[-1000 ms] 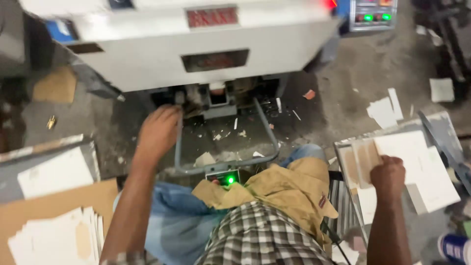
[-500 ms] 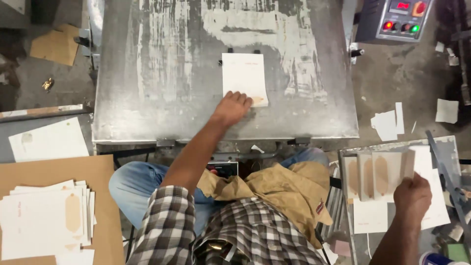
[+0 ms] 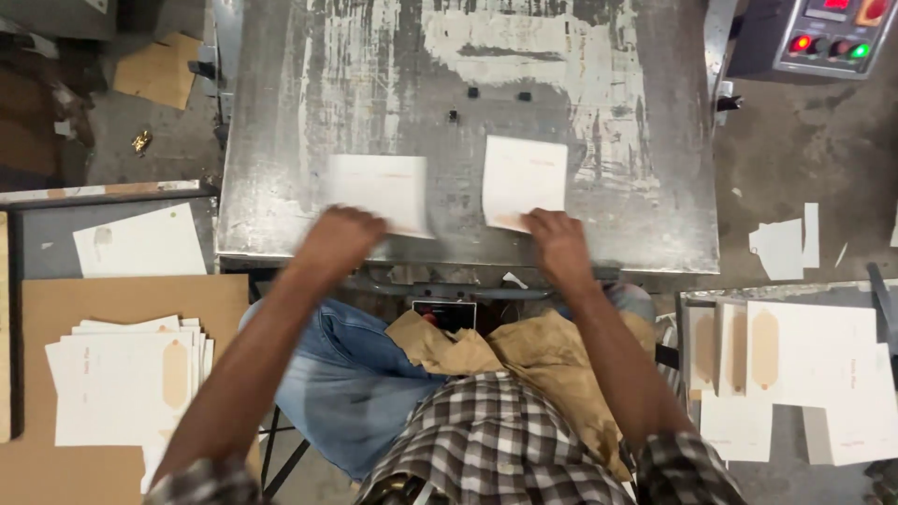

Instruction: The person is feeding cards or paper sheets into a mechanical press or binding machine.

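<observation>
Two white card sheets lie on a worn steel machine plate (image 3: 374, 84). My left hand (image 3: 341, 241) is blurred and grips the near edge of the left sheet (image 3: 379, 187). Over on the other side, my right hand (image 3: 558, 245) holds the near corner of the right sheet (image 3: 526, 178), which lies flat on the plate. The two sheets sit side by side, a small gap apart.
A stack of white sheets (image 3: 122, 383) rests on brown cardboard at my left. More stacked sheets (image 3: 795, 360) sit in a tray at my right. A control box with red and green lights (image 3: 823, 33) stands at the far right. Paper scraps litter the floor.
The view rose from the machine's underside to the plate. My left hand slid its sheet to the left. My right hand came from the right stack and brought a second sheet onto the plate.
</observation>
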